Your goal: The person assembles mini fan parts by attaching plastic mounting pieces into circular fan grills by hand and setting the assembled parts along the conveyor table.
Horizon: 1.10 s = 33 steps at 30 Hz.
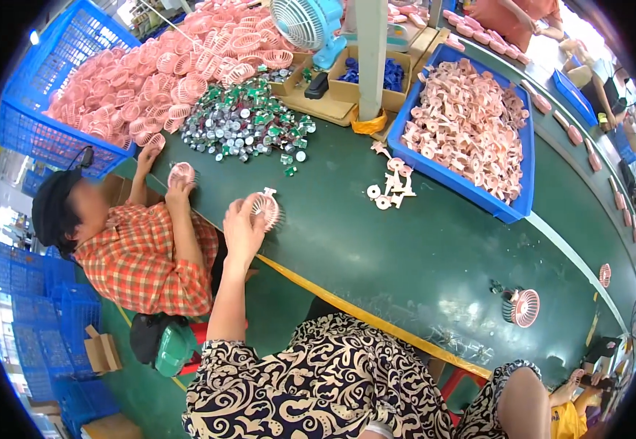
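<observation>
My left hand is closed on a round pink fan grille with thin slats, over the green table near its left front edge. A small pale tab sticks up at the grille's top. My right arm comes in bent at the lower right, its hand outside the picture. Far to the right on the table lies another pink fan grille, with small dark green bits beside it. Several loose pale pink brackets lie mid-table, in front of a blue tray heaped with such brackets.
A co-worker in a plaid shirt handles pink grilles at my left. Beyond lie small green circuit boards with round silver parts and a blue crate spilling pink grilles. A post, a blue fan and a conveyor stand farther back.
</observation>
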Tool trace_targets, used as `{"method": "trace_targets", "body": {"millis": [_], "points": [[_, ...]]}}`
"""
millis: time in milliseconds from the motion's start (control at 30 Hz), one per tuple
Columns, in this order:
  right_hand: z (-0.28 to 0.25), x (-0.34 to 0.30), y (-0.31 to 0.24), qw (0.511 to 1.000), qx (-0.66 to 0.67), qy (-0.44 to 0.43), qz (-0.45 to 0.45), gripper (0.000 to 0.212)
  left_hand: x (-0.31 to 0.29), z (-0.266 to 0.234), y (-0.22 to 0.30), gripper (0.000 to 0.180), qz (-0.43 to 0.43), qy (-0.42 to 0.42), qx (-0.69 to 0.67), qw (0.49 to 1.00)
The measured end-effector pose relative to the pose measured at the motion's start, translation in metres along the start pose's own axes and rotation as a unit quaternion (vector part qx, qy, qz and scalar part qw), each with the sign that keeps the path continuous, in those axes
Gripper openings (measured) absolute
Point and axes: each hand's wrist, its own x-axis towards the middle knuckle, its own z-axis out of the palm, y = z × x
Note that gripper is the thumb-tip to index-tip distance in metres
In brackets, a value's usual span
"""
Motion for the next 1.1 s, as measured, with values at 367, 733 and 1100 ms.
{"method": "trace_targets", "body": {"millis": [367,733,1100], "points": [[-0.075,-0.045,0.139,0.977,0.101,0.158,0.105,0.04,-0.092,0.019,0.138,0.028,0.08,-0.297,-0.316,0.897],[-0.176,0.041,0.379,0.92,0.101,0.321,0.201,0.032,-0.088,0.025,0.164,0.032,0.176,-0.337,-0.454,0.806],[-0.172,-0.017,0.619,0.615,-0.322,0.399,0.599,0.046,-0.077,0.036,0.159,0.031,0.193,-0.192,-0.191,0.943]]}}
